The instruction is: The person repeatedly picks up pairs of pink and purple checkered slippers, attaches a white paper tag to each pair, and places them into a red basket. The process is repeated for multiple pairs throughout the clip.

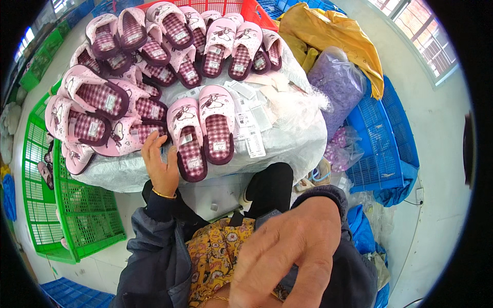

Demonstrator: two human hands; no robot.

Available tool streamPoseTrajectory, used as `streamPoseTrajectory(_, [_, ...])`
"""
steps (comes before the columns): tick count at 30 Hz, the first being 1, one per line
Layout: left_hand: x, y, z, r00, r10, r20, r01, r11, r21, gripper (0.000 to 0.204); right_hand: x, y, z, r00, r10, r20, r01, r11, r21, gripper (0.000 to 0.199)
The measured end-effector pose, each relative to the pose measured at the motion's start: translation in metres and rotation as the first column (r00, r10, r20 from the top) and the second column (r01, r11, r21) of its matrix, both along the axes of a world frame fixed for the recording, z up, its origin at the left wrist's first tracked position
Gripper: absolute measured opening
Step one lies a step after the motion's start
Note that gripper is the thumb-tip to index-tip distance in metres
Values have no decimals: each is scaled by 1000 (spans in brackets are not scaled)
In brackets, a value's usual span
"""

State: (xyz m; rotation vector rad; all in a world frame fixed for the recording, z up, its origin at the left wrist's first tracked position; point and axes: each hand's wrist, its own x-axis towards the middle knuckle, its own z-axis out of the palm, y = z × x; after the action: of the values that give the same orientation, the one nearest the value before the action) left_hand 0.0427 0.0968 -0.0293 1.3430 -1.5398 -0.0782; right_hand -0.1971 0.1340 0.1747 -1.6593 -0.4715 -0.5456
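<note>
A pair of pink slippers (216,118) with dark plum soles and checked insoles lies toes away on the covered work surface, in front of me. My left hand (162,167) is just left of this pair, its fingers open and apart, the fingertips by the stacked slippers (105,97). It holds nothing that I can see. Large and close in the lower middle is my right hand (292,246), raised above my lap with its back showing. Its fingers bend downward and the tips are hidden, so I cannot tell whether it holds anything.
More pink slippers (174,25) stand in overlapping rows at the back. Printed paper tags (252,136) and clear plastic lie right of the pair. Green crates (84,215) stand left; a blue crate (372,146) and a bag of purple items (336,84) are at right.
</note>
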Motion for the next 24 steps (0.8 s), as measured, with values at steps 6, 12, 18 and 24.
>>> streamPoseTrajectory(6, [-2, -8, 19, 1000, 1, 24, -1, 1000, -28, 31, -48, -123, -63, -82, -983, -165, 918, -10, -396, 30])
streamPoseTrajectory(12, [-5, -13, 25, 999, -13, 31, 13, 1000, 20, 31, -113, -277, -179, -372, -909, 190, 236, -290, -927, 29])
streamPoseTrajectory(18, [-4, -13, 25, 999, -14, 40, 12, 998, 62, 30, -112, -306, -202, -373, -888, 270, -47, -273, -961, 19])
streamPoseTrajectory(24, [-4, -9, 27, 999, -35, 33, 34, 999, 36, 30, -122, -298, -192, -101, -861, 499, -130, -486, -864, 21])
